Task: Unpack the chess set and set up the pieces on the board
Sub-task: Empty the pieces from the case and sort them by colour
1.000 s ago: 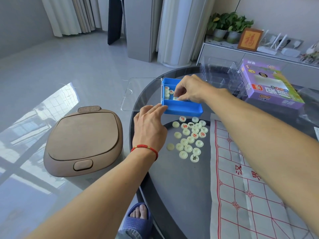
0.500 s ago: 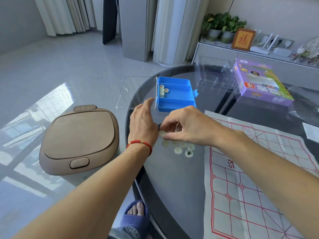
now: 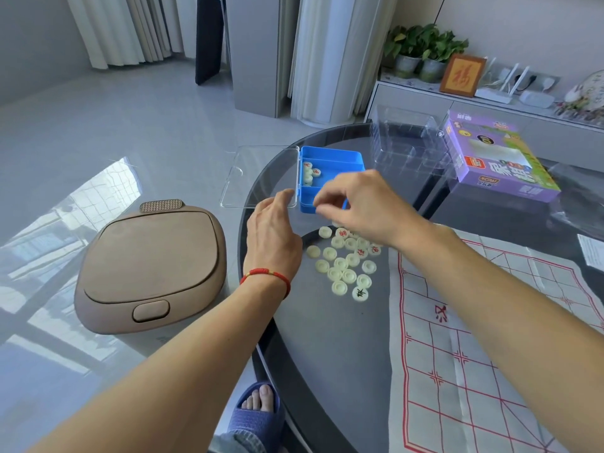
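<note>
A blue plastic box (image 3: 336, 158) stands open on the round glass table (image 3: 327, 354), its clear lid (image 3: 258, 174) folded out to the left. A few cream chess discs (image 3: 309, 173) lie in its left compartment. Several more discs (image 3: 346, 263) are heaped on the glass just in front, most face down. My right hand (image 3: 359, 204) hovers over the box's front edge, fingers loosely curled, with nothing visible in them. Beside the box, my left hand (image 3: 271, 230) rests at the table rim, empty, fingertips at the lid. The red-lined paper board (image 3: 474, 322) lies spread out to the right.
A purple game carton (image 3: 500, 165) and a clear plastic insert (image 3: 405, 145) sit at the back of the table. A paper slip (image 3: 593, 253) lies at the far right. On the floor to the left is a brown flat device (image 3: 150, 266). My slippered foot (image 3: 258, 410) shows below the table edge.
My right hand went from the box down onto the heap of discs and has now lifted back toward the box's front edge. The left hand stayed beside the box.
</note>
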### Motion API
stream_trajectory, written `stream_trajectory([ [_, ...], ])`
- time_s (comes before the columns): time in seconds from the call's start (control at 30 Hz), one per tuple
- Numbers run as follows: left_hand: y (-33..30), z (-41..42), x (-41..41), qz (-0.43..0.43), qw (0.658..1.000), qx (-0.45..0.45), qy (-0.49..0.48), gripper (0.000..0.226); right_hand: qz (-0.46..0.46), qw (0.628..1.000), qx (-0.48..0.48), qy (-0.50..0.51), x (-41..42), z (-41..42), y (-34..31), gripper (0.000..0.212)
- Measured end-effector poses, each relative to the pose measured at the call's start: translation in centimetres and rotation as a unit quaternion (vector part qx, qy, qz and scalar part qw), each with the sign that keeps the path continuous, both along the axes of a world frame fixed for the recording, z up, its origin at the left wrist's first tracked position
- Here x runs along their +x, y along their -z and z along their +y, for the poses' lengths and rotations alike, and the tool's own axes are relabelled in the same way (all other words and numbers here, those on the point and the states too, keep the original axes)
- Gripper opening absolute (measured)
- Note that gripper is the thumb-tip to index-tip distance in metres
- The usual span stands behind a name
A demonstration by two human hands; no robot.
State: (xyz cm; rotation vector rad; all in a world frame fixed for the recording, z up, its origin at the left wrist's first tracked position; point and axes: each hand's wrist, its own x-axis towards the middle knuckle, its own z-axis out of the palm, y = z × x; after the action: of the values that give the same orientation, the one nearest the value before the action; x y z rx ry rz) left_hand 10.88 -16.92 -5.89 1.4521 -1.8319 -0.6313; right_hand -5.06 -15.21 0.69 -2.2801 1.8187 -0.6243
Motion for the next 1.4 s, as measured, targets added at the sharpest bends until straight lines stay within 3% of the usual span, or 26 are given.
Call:
stream_trajectory([
  [0.1,0.1,-0.1,0.0,-0.001,1.000,-0.001,0.000,0.081,0.000,0.997,-0.013,0.073,-0.6,-3.9,0.4,0.023],
  [0.3,0.2,-0.3,0.0,-0.003,1.000,-0.003,0.004,0.081,0.045,0.991,0.041,0.118,-0.9,-7.3,1.9,0.043],
  [0.5,0.4,-0.3,-0.1,-0.006,1.000,0.000,0.004,0.083,0.050,0.986,0.024,0.157,-2.7,-6.9,2.4,0.039],
  [0.73,0.3,-0.2,-0.1,-0.006,1.000,0.001,0.006,0.084,0.073,0.993,0.076,0.055,-2.0,-7.5,2.3,0.041],
  [0.9,0.1,-0.2,-0.1,-0.005,1.000,0.003,0.008,0.083,0.093,0.988,0.076,0.097,-3.4,-7.1,1.2,0.034],
  [1.0,0.0,-0.1,-0.1,-0.002,1.000,0.001,0.008,0.083,0.061,0.987,0.081,0.126,-4.3,-7.3,1.0,0.023],
  [1.1,0.3,-0.3,-0.1,-0.001,1.000,-0.005,0.007,0.083,0.043,0.986,0.086,0.134,-4.3,-7.9,1.2,0.028],
  [1.23,0.2,-0.3,-0.1,-0.008,1.000,-0.012,0.008,0.082,0.060,0.986,0.086,0.128,-3.8,-8.8,1.4,0.016],
  [1.4,0.5,-0.4,-0.3,-0.018,0.996,-0.087,0.023,0.057,0.006,0.992,0.039,0.119,-4.8,-8.2,0.6,0.012],
])
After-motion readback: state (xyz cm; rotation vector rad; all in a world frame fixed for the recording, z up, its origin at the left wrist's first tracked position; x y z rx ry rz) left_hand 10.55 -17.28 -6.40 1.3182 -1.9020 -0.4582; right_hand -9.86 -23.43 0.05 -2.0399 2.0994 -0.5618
